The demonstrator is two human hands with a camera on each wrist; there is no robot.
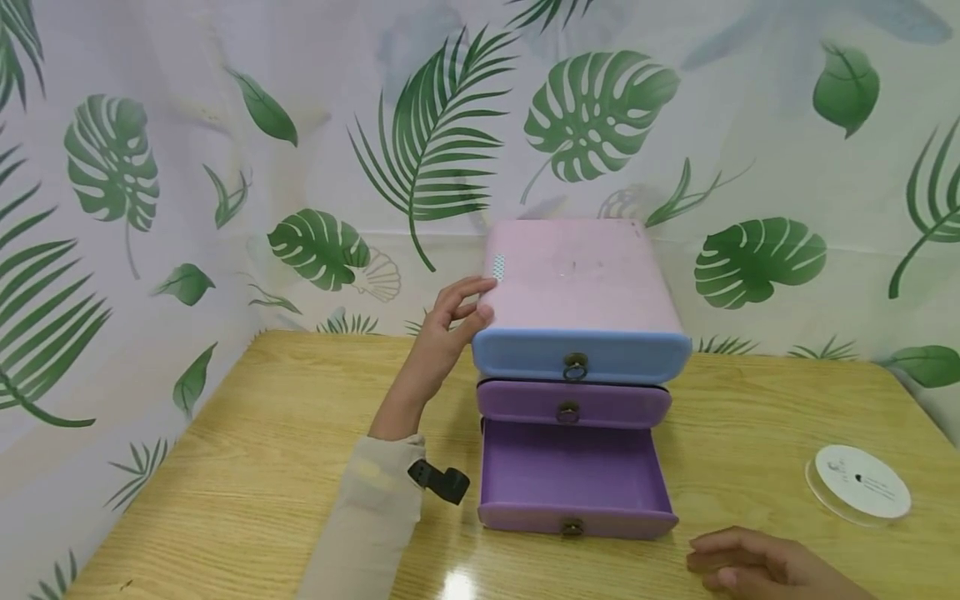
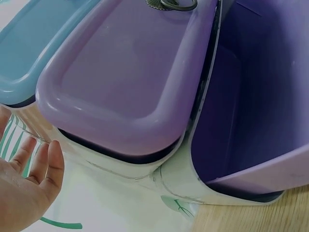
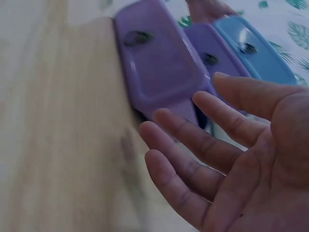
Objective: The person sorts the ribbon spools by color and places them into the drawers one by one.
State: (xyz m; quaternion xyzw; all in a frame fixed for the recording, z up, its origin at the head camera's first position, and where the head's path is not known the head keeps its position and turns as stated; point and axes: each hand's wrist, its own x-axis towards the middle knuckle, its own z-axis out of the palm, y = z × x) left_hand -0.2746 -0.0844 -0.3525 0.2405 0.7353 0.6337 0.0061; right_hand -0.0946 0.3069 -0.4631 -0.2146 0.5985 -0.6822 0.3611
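Observation:
A small cabinet with a pink top (image 1: pixel 592 292) stands on the table, with three drawers one above another. Its top drawer has a blue front (image 1: pixel 517 357) and looks pushed in, and the purple middle drawer (image 1: pixel 517 404) sits almost flush below it. The purple bottom drawer (image 1: pixel 615 523) is pulled out and its inside is bare. My left hand (image 1: pixel 438 337) touches the cabinet's upper left side with its fingertips, the fingers loosely bent. Low at the right, my right hand (image 1: pixel 772 562) hovers near the bottom drawer's front corner, fingers relaxed and holding nothing.
A white spool (image 1: pixel 862 483) lies flat on the wooden table (image 1: pixel 300 467), to the right of the cabinet. Behind the table hangs a leaf-patterned cloth (image 1: pixel 322 167). Each drawer front has a ring pull, such as the bottom ring (image 1: pixel 572 527).

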